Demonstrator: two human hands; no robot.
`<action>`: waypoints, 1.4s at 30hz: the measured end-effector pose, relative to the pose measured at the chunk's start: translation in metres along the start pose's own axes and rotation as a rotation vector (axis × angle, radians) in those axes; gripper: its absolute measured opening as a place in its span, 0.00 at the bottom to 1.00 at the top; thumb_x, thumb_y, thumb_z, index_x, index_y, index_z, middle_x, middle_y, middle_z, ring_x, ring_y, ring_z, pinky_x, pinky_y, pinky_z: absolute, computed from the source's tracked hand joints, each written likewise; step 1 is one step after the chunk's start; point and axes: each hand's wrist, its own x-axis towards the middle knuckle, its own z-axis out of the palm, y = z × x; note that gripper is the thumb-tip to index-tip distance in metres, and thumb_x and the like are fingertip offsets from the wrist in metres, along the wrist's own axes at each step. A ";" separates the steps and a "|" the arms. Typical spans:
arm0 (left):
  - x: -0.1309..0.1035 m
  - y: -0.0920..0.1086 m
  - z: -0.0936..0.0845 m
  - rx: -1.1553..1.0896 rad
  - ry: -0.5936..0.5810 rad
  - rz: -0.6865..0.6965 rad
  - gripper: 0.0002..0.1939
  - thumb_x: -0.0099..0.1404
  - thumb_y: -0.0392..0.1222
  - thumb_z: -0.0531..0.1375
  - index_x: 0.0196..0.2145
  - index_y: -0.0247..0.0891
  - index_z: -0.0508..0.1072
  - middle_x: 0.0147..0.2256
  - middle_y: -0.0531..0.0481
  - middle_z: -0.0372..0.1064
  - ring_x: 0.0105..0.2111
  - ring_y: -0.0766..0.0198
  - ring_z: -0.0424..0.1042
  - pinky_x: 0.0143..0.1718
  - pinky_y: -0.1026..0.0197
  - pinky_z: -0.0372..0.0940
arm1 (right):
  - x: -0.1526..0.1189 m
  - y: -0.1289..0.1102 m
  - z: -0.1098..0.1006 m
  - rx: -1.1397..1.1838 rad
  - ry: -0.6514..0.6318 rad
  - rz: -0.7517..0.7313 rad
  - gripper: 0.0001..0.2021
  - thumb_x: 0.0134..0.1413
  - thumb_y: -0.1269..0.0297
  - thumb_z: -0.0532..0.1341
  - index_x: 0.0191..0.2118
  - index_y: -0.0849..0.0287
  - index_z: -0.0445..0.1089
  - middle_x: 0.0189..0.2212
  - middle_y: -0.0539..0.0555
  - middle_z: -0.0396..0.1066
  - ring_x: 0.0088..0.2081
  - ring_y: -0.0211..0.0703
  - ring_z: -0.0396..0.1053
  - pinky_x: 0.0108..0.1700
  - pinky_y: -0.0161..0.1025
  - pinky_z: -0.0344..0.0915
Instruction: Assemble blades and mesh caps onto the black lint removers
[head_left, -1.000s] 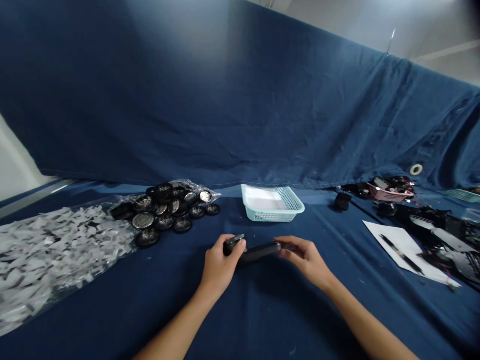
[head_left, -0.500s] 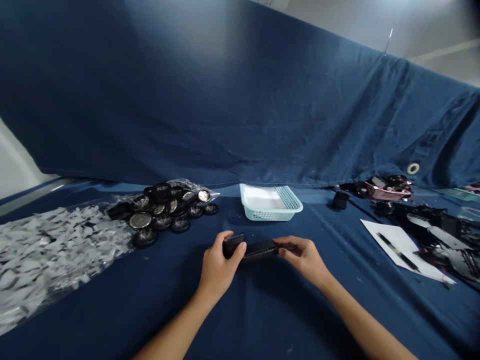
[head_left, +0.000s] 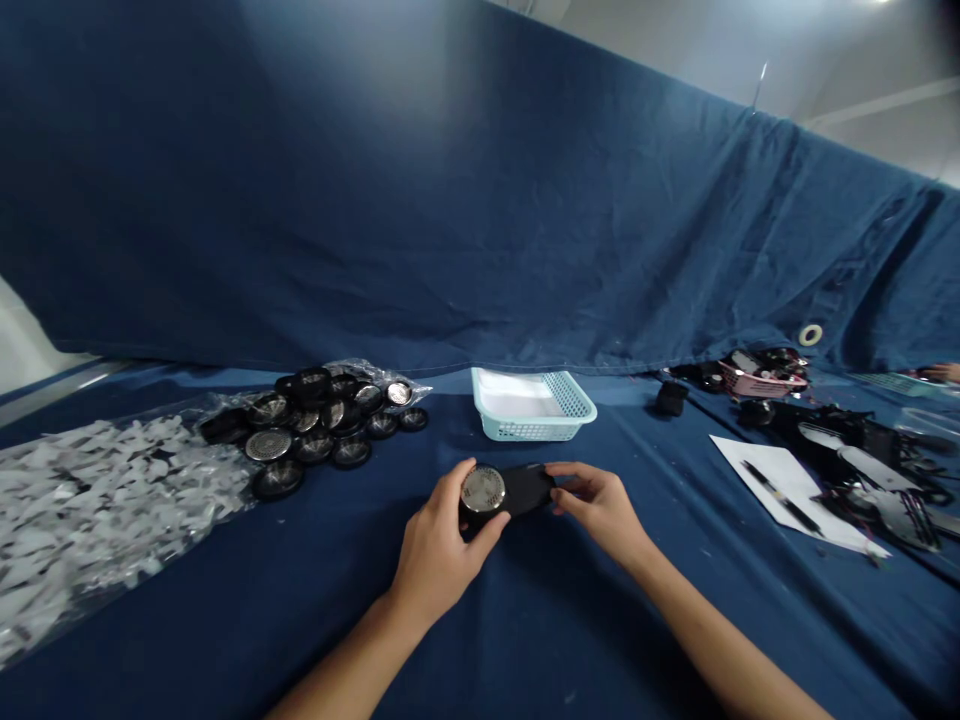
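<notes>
We found the left hand (head_left: 441,545) curled around a round black piece (head_left: 484,489), thumb on the near side, fingers on the far side. The right hand (head_left: 602,508) pinched the outer end of a flat black part (head_left: 527,487) between thumb and fingers. The two pieces lay end to end between the hands, nearer us than the pale blue basket (head_left: 531,432); we could not tell whether they were joined.

Main change: a second earlier we had the round piece nearly edge-on and the flat part as a narrow bar. Now both were turned, and we saw a silvery, patterned disc and the flat part's broad face. Neither grip had let go.

The heap of black round pieces (head_left: 313,447), the bag of white pieces (head_left: 120,490) and the paper (head_left: 780,480) with its pen (head_left: 782,497) kept their arrangement on the blue cloth (head_left: 360,570), though we noted the surroundings sat slightly farther left in view.
</notes>
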 end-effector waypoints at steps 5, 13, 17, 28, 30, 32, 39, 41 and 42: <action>-0.003 0.002 0.002 0.209 0.000 0.281 0.26 0.60 0.37 0.62 0.54 0.42 0.59 0.56 0.41 0.65 0.48 0.52 0.72 0.46 0.50 0.70 | 0.001 -0.002 0.001 0.033 0.117 -0.033 0.24 0.44 0.64 0.65 0.50 0.57 0.67 0.45 0.57 0.70 0.31 0.42 0.72 0.29 0.39 0.72; -0.005 0.007 0.000 0.425 0.036 0.444 0.26 0.55 0.23 0.56 0.51 0.40 0.63 0.57 0.43 0.64 0.42 0.52 0.74 0.41 0.48 0.70 | -0.001 -0.006 -0.001 0.065 0.164 0.007 0.16 0.49 0.54 0.65 0.40 0.60 0.72 0.33 0.55 0.73 0.26 0.42 0.70 0.30 0.42 0.73; -0.005 0.006 0.001 0.416 0.034 0.434 0.24 0.58 0.25 0.57 0.51 0.40 0.63 0.57 0.43 0.65 0.43 0.53 0.74 0.41 0.49 0.69 | 0.000 -0.003 0.000 0.102 0.162 0.014 0.17 0.48 0.53 0.66 0.39 0.60 0.73 0.30 0.53 0.74 0.28 0.44 0.72 0.32 0.43 0.74; -0.005 0.005 0.001 0.416 0.029 0.412 0.25 0.57 0.27 0.57 0.52 0.40 0.63 0.56 0.42 0.66 0.41 0.53 0.75 0.42 0.48 0.69 | 0.002 -0.006 -0.001 0.141 0.158 0.045 0.13 0.48 0.56 0.64 0.38 0.59 0.74 0.31 0.53 0.72 0.31 0.44 0.69 0.31 0.42 0.75; -0.004 0.004 0.002 0.420 0.037 0.420 0.25 0.57 0.27 0.56 0.51 0.40 0.63 0.56 0.43 0.67 0.41 0.53 0.75 0.42 0.49 0.69 | 0.002 -0.010 -0.001 0.153 0.167 0.063 0.13 0.46 0.56 0.65 0.36 0.59 0.75 0.31 0.53 0.71 0.32 0.44 0.69 0.30 0.42 0.74; -0.004 0.004 0.002 0.424 0.049 0.424 0.24 0.58 0.27 0.56 0.52 0.41 0.63 0.56 0.43 0.67 0.41 0.53 0.75 0.42 0.49 0.69 | 0.002 -0.014 -0.001 0.170 0.173 0.085 0.13 0.45 0.56 0.65 0.35 0.59 0.75 0.31 0.53 0.70 0.33 0.45 0.69 0.29 0.42 0.74; -0.006 0.002 0.001 0.422 0.012 0.431 0.26 0.58 0.26 0.57 0.53 0.40 0.62 0.58 0.44 0.64 0.41 0.52 0.75 0.42 0.47 0.69 | 0.000 -0.015 -0.004 0.234 0.141 0.172 0.11 0.45 0.58 0.65 0.34 0.59 0.75 0.30 0.52 0.67 0.31 0.43 0.67 0.31 0.41 0.73; -0.006 0.002 0.001 0.421 0.010 0.427 0.26 0.57 0.25 0.57 0.53 0.41 0.62 0.58 0.44 0.64 0.41 0.53 0.75 0.41 0.49 0.69 | 0.000 -0.013 -0.005 0.248 0.118 0.195 0.11 0.46 0.57 0.65 0.34 0.59 0.74 0.30 0.52 0.66 0.31 0.43 0.67 0.31 0.41 0.73; -0.005 0.002 0.001 0.418 0.011 0.416 0.26 0.57 0.26 0.57 0.52 0.41 0.62 0.58 0.44 0.64 0.41 0.52 0.75 0.41 0.49 0.69 | -0.001 -0.013 -0.005 0.257 0.100 0.202 0.11 0.46 0.57 0.66 0.34 0.58 0.74 0.30 0.52 0.66 0.32 0.43 0.67 0.31 0.41 0.73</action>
